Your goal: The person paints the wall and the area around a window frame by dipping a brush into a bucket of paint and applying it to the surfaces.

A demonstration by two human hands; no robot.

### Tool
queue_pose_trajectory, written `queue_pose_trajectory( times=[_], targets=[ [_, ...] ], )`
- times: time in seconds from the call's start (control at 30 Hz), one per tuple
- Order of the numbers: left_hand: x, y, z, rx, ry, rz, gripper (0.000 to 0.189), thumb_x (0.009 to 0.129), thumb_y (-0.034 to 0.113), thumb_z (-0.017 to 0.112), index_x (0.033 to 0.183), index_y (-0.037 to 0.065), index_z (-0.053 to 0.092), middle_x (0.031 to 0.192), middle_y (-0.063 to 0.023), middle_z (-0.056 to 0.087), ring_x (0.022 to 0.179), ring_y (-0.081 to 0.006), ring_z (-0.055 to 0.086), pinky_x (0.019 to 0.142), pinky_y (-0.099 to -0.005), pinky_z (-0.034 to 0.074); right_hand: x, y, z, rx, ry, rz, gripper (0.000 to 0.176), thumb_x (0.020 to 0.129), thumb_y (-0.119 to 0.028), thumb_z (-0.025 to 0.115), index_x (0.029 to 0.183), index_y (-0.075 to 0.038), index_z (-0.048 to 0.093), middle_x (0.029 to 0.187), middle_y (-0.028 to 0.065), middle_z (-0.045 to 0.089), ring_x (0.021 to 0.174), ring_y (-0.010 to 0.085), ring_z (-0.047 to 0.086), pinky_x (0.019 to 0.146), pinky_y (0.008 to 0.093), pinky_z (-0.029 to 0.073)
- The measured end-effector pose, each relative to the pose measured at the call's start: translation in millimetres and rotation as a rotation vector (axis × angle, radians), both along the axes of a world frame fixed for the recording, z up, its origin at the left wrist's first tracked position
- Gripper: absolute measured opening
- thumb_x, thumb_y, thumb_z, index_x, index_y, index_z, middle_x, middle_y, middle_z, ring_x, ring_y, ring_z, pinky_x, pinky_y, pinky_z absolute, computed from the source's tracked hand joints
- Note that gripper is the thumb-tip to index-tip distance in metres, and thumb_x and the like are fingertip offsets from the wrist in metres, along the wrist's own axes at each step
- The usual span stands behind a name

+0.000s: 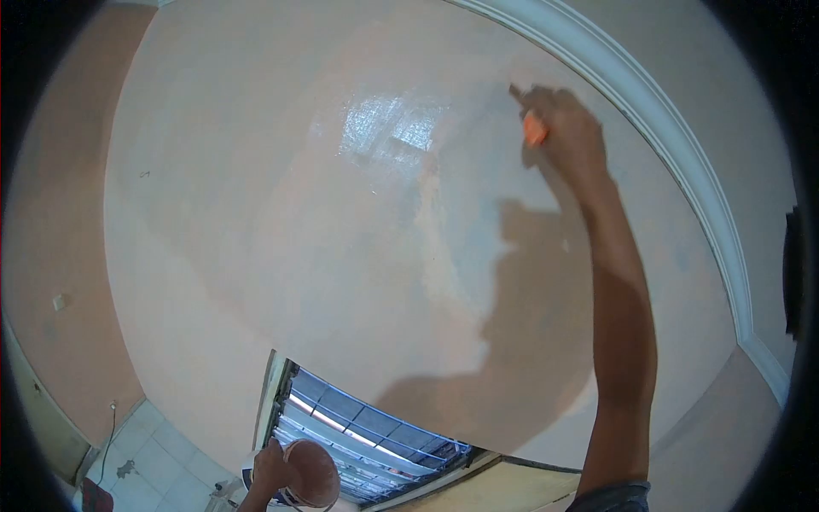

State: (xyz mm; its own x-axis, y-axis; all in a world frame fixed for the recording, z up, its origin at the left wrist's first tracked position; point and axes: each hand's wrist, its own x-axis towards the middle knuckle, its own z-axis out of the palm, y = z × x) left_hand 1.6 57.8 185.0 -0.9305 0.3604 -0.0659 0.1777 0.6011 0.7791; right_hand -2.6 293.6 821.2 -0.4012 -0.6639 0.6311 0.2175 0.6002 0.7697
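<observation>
High on the right of the view, my right hand [563, 128] is closed around an orange-handled tool [535, 130], close against the pale pinkish wall [341, 256]. My hand hides the tool's working end, so its kind is not clear. To the left of that hand, a shiny, wet-looking patch [388, 128] marks the wall. At the bottom, my left hand [270, 468] grips a bucket [248, 473] by its rim. Pinkish-brown paint [311, 474] shows inside the bucket.
White moulding [674, 136] curves along the wall's upper right edge. Below are a barred window [367, 431] and a tiled floor [158, 452]. A cable [111, 435] hangs at lower left, near a door [38, 410]. My arm's shadow [512, 341] falls across the wall.
</observation>
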Motion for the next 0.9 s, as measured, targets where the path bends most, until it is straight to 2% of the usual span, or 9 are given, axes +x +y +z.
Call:
queue_pose_trajectory(
  times=[0.13,0.2,0.33,0.5,0.63,0.73,0.77,0.83,0.9],
  targets=[
    [-0.3,0.9,-16.9,-0.016,-0.002,0.018,0.064,0.052,0.023,0.078,0.100,-0.007,0.049,0.090,-0.0295,0.063,0.091,-0.0446,0.062,0.080,-0.0483,0.050,7.3,-3.8,-106.4,0.022,-0.255,-0.101,0.023,0.077,-0.008,0.059,0.099,-0.011,0.065,0.100,0.0060,0.062,0.098,0.0234,0.059,0.075,0.0392,0.052],
    [3.2,-6.0,5.1,-0.016,-0.038,0.004,0.061,0.054,0.022,0.077,0.100,-0.007,0.049,0.090,-0.0295,0.063,0.090,-0.0442,0.062,0.079,-0.0484,0.050,23.2,-21.7,-134.0,0.116,-0.367,0.024,0.025,0.073,-0.008,0.062,0.098,-0.010,0.064,0.101,0.0057,0.063,0.095,0.0210,0.060,0.074,0.0383,0.053],
    [1.2,-1.1,-15.0,-0.010,0.014,0.000,0.054,0.058,0.019,0.072,0.099,-0.007,0.050,0.088,-0.0293,0.063,0.087,-0.0442,0.063,0.079,-0.0488,0.050,30.5,-25.2,-102.1,-0.011,-0.372,0.180,0.030,0.070,-0.002,0.064,0.099,-0.010,0.066,0.103,0.0073,0.065,0.094,0.0237,0.062,0.078,0.0363,0.053],
    [1.2,2.7,-8.7,-0.027,0.012,-0.004,0.051,0.058,0.016,0.071,0.098,-0.007,0.050,0.088,-0.0290,0.063,0.086,-0.0450,0.063,0.079,-0.0493,0.049,-0.2,-25.6,-0.8,0.077,0.062,0.098,0.038,0.071,0.002,0.061,0.107,-0.010,0.064,0.110,0.0071,0.063,0.101,0.0277,0.060,0.085,0.0386,0.050],
    [4.0,-2.6,-6.1,-0.034,-0.009,-0.025,0.050,0.059,0.017,0.072,0.098,-0.006,0.050,0.089,-0.0296,0.063,0.088,-0.0454,0.062,0.081,-0.0501,0.049,-8.6,-15.0,-15.0,0.028,-0.083,-0.129,0.031,0.075,-0.004,0.060,0.105,-0.011,0.063,0.106,0.0069,0.063,0.099,0.0268,0.060,0.081,0.0394,0.051],
    [4.6,-3.8,0.2,-0.017,-0.049,0.010,0.051,0.059,0.018,0.072,0.098,-0.005,0.049,0.090,-0.0301,0.062,0.090,-0.0460,0.061,0.081,-0.0506,0.049,-3.6,-1.9,-108.4,-0.023,-0.254,-0.322,0.025,0.076,-0.012,0.061,0.101,-0.012,0.062,0.101,0.0061,0.061,0.097,0.0235,0.059,0.075,0.0394,0.052],
    [5.1,-6.0,3.6,-0.011,-0.050,0.012,0.051,0.059,0.018,0.072,0.098,-0.005,0.049,0.090,-0.0301,0.062,0.090,-0.0460,0.061,0.081,-0.0506,0.049,16.1,-9.2,-127.4,0.283,-0.331,0.069,0.021,0.076,-0.014,0.062,0.097,-0.012,0.063,0.101,0.0054,0.062,0.095,0.0216,0.060,0.071,0.0371,0.053],
    [7.2,-7.4,9.3,-0.008,-0.071,0.022,0.051,0.060,0.018,0.072,0.099,-0.006,0.049,0.090,-0.0302,0.062,0.091,-0.0459,0.061,0.081,-0.0507,0.049,41.4,-43.0,-158.0,-0.108,-0.657,-0.003,0.025,0.070,-0.003,0.066,0.095,-0.010,0.066,0.100,0.0067,0.066,0.091,0.0217,0.063,0.075,0.0351,0.052],
    [3.9,-5.0,3.0,-0.032,-0.059,0.008,0.051,0.061,0.018,0.071,0.099,-0.006,0.049,0.091,-0.0302,0.062,0.091,-0.0459,0.061,0.081,-0.0505,0.049,41.2,-43.1,-158.5,-0.300,-0.802,0.158,0.018,0.072,-0.002,0.068,0.090,-0.008,0.067,0.092,0.0065,0.068,0.084,0.0230,0.065,0.077,0.0333,0.050]
  ],
)
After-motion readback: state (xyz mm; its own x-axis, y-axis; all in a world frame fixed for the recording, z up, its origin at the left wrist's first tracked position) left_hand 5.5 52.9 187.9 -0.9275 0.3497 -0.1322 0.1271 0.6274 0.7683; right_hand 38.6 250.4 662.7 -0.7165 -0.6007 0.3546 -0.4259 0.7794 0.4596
